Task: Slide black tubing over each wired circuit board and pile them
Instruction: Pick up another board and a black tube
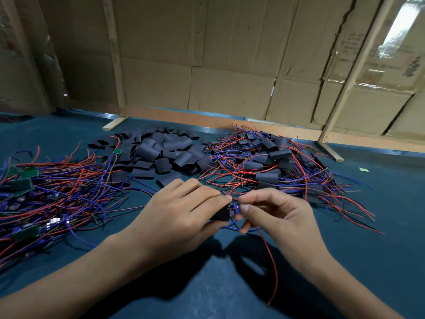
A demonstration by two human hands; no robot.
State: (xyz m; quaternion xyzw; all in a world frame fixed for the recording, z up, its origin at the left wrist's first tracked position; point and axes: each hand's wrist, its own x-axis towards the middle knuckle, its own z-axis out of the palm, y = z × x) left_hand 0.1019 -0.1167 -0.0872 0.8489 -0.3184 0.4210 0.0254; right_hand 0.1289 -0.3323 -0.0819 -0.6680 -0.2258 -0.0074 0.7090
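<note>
Mid-sleeving, by the look of it: left hand has its fingers curled round a black tubing piece, held just above the desk; right hand pinches the wired circuit board at the tube mouth, thumb and forefinger clamped on it; only a blue bit of board shows, rest is hidden, so can't tell how far in it sits.

To do it well: keep the tube mouth squeezed open, not flat; feed the board straight along the tube axis, not skewed, or a corner likely snags; let the red lead trail free toward the person, don't trap it under the palm; push until the tube covers the board, wires exiting both ends.

Then drop it on the finished pile far right; spare tubing heap sits centre, bare boards left; keep them apart.
</note>
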